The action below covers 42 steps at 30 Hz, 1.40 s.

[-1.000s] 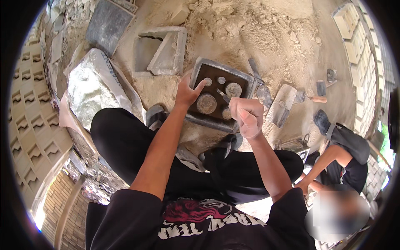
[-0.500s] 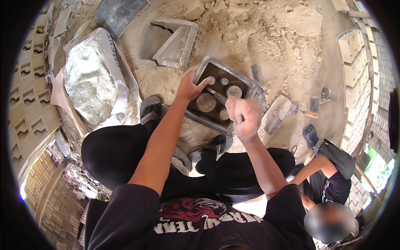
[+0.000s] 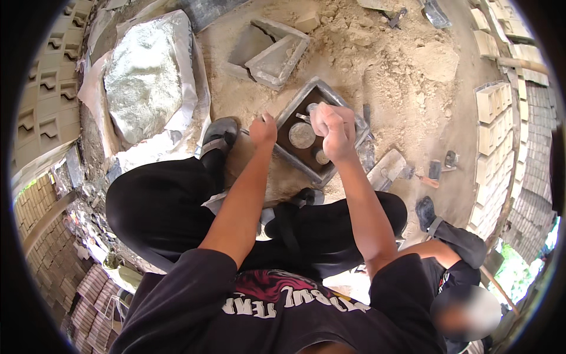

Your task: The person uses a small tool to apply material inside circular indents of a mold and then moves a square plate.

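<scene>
A grey rectangular mould box (image 3: pixel 295 167) stands on the sandy ground in front of me. Its dark inside holds several round grey discs, the largest disc (image 3: pixel 302 135) near the middle. Over the box, my right hand (image 3: pixel 334 130) is closed round a slim metal tool (image 3: pixel 303 118); only a short piece shows beside the fist, and its kind is unclear. At the box's left corner, my left hand (image 3: pixel 263 131) has its fingers curled in. Whether anything is inside them is hidden.
A broken grey frame (image 3: pixel 274 56) lies beyond the box. To the left sits an opened bag of pale powder (image 3: pixel 144 76). At right are a trowel (image 3: pixel 389 168) and a crouching person (image 3: pixel 451 259). Stacked blocks (image 3: pixel 494 141) line the right side; loose sand (image 3: pixel 407 65) lies ahead.
My left hand has come off the box's rim, back to its left, and its fingers have curled. My right hand has moved up and left over the discs with the tool. The view has shifted.
</scene>
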Each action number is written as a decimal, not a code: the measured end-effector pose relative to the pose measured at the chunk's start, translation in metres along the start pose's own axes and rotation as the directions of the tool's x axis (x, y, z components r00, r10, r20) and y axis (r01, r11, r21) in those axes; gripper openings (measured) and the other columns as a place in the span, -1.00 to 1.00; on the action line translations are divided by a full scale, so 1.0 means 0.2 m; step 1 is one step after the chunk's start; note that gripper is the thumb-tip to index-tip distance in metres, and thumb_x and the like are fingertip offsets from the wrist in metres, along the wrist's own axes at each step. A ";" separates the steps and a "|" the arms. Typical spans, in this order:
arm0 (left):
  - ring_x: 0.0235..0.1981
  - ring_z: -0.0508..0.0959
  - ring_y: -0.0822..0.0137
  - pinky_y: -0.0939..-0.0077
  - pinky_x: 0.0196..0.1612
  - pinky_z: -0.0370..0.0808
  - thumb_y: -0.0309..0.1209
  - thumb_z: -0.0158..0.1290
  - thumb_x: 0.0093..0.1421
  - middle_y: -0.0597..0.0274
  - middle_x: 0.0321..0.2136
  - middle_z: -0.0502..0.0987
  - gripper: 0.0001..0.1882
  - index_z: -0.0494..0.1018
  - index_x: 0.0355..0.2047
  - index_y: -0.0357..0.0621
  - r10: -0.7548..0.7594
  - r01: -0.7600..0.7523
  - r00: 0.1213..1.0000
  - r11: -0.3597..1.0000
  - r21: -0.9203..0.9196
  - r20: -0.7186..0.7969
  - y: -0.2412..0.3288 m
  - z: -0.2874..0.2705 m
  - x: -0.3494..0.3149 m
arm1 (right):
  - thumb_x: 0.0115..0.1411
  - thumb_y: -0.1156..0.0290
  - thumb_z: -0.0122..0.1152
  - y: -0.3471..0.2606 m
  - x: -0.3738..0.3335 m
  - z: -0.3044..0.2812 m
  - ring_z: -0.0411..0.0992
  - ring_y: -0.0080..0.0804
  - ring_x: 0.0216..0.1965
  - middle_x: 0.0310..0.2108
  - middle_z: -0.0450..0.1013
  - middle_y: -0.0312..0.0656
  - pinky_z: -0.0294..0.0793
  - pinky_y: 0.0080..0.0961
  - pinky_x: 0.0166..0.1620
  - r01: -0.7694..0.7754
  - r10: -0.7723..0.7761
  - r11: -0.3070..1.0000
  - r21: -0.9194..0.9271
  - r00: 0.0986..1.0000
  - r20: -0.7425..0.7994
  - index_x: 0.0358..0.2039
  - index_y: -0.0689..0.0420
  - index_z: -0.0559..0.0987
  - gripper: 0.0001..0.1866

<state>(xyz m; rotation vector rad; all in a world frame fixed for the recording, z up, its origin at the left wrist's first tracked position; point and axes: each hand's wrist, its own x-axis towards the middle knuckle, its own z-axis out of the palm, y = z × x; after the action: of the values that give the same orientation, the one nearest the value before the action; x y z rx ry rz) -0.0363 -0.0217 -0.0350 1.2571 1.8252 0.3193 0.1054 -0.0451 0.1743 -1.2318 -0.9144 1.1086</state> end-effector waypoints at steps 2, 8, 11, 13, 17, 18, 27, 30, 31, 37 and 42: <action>-0.27 0.55 -0.22 -0.05 -0.13 0.44 -0.07 -0.23 0.30 -0.27 -0.38 0.57 -0.45 0.56 -0.40 -0.31 -0.051 0.054 0.998 0.996 0.070 -0.045 0.01 0.02 0.00 | 0.28 0.24 -0.08 -0.04 0.01 0.00 -0.03 -0.64 -0.70 -0.77 0.05 -0.41 -0.08 -0.54 -0.61 -0.058 0.053 0.997 0.045 0.993 0.104 -0.75 0.17 0.16 -0.51; -0.28 0.56 -0.24 -0.07 -0.14 0.46 -0.08 -0.24 0.29 -0.29 -0.40 0.56 -0.45 0.56 -0.40 -0.32 -0.062 0.080 0.993 0.978 0.195 -0.099 0.02 0.02 0.00 | 0.26 0.14 -0.12 -0.06 0.08 0.02 -0.03 -0.55 -0.75 -0.82 0.02 -0.37 -0.09 -0.52 -0.60 -0.228 0.203 0.973 0.035 0.917 0.344 -0.84 0.07 0.09 -0.44; -0.28 0.56 -0.24 -0.08 -0.15 0.47 -0.08 -0.24 0.30 -0.29 -0.40 0.56 -0.45 0.56 -0.40 -0.33 -0.083 0.102 0.991 0.976 0.191 -0.105 0.01 0.00 -0.01 | 0.24 0.09 -0.11 -0.14 0.05 0.01 -0.03 -0.57 -0.76 -0.83 0.04 -0.37 -0.09 -0.54 -0.61 -0.261 0.222 0.965 0.035 0.877 0.427 -0.84 0.06 0.13 -0.44; -0.28 0.56 -0.25 -0.08 -0.16 0.47 -0.09 -0.24 0.30 -0.29 -0.39 0.56 -0.46 0.55 -0.39 -0.33 -0.100 0.120 0.989 0.974 0.192 -0.108 0.03 -0.02 -0.02 | 0.22 0.03 -0.10 -0.10 0.05 -0.01 -0.04 -0.57 -0.77 -0.83 0.05 -0.38 -0.06 -0.55 -0.61 -0.318 0.264 0.947 0.052 0.859 0.438 -0.81 0.07 0.18 -0.45; -0.29 0.55 -0.25 -0.09 -0.17 0.46 -0.10 -0.24 0.30 -0.28 -0.39 0.56 -0.48 0.56 -0.38 -0.31 -0.107 0.125 0.989 0.973 0.195 -0.101 0.07 -0.02 -0.03 | 0.22 -0.01 -0.14 -0.04 0.10 0.01 -0.01 -0.58 -0.76 -0.82 0.07 -0.37 -0.07 -0.56 -0.62 -0.312 0.274 0.950 0.017 0.855 0.440 -0.78 0.09 0.19 -0.45; -0.29 0.55 -0.26 -0.09 -0.17 0.46 -0.11 -0.24 0.30 -0.28 -0.39 0.56 -0.48 0.56 -0.38 -0.31 -0.107 0.125 0.989 0.974 0.191 -0.101 0.06 -0.02 -0.03 | 0.22 0.00 -0.14 -0.06 0.08 0.03 -0.01 -0.58 -0.76 -0.82 0.07 -0.37 -0.06 -0.57 -0.61 -0.326 0.284 0.945 0.005 0.830 0.480 -0.78 0.09 0.19 -0.46; -0.28 0.55 -0.24 -0.09 -0.16 0.46 -0.10 -0.24 0.29 -0.25 -0.38 0.57 -0.48 0.57 -0.37 -0.28 -0.100 0.128 0.984 0.973 0.193 -0.147 0.00 -0.03 -0.01 | 0.17 0.05 -0.13 -0.15 0.08 0.09 0.02 -0.60 -0.72 -0.79 0.10 -0.37 -0.07 -0.58 -0.61 -0.194 0.209 0.978 -0.082 0.853 0.478 -0.76 0.12 0.22 -0.51; -0.27 0.55 -0.23 -0.08 -0.15 0.45 -0.09 -0.24 0.29 -0.24 -0.38 0.57 -0.48 0.57 -0.38 -0.27 -0.114 0.136 0.986 0.971 0.196 -0.119 0.07 0.00 -0.02 | 0.16 0.13 -0.06 -0.10 0.09 0.05 0.07 -0.63 -0.68 -0.74 0.19 -0.33 0.01 -0.61 -0.58 -0.142 0.201 0.976 -0.165 0.877 0.436 -0.69 0.16 0.31 -0.59; -0.27 0.55 -0.23 -0.08 -0.15 0.45 -0.09 -0.24 0.29 -0.24 -0.37 0.57 -0.48 0.57 -0.38 -0.27 -0.113 0.134 0.987 0.972 0.191 -0.116 0.06 0.00 -0.02 | 0.16 0.14 -0.04 -0.07 0.10 0.07 0.12 -0.62 -0.66 -0.72 0.23 -0.31 0.08 -0.61 -0.56 -0.134 0.175 0.982 -0.130 0.902 0.394 -0.67 0.18 0.33 -0.60; -0.27 0.55 -0.23 -0.07 -0.15 0.45 -0.09 -0.24 0.29 -0.24 -0.38 0.57 -0.48 0.57 -0.39 -0.27 -0.075 0.100 0.990 0.973 0.209 -0.122 0.02 0.03 0.00 | 0.25 0.42 0.10 0.14 -0.03 0.15 0.11 -0.61 -0.67 -0.71 0.21 -0.33 0.04 -0.58 -0.56 0.131 -0.137 0.991 -0.041 0.965 -0.222 -0.69 0.15 0.30 -0.64; -0.29 0.55 -0.24 -0.09 -0.16 0.44 -0.10 -0.24 0.29 -0.24 -0.39 0.57 -0.49 0.56 -0.40 -0.27 -0.078 0.091 0.993 0.983 0.161 -0.088 -0.01 0.02 0.01 | 0.27 0.39 -0.02 -0.03 -0.09 0.15 0.04 -0.55 -0.72 -0.80 0.10 -0.33 0.01 -0.53 -0.59 0.351 -0.352 0.935 -0.041 0.936 -0.013 -0.78 0.15 0.16 -0.53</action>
<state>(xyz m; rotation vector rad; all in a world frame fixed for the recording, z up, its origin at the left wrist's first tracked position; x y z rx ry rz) -0.0346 -0.0219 -0.0394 1.2899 2.0026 0.1776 0.0727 -0.0542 0.1861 -1.0551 -1.0953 0.7944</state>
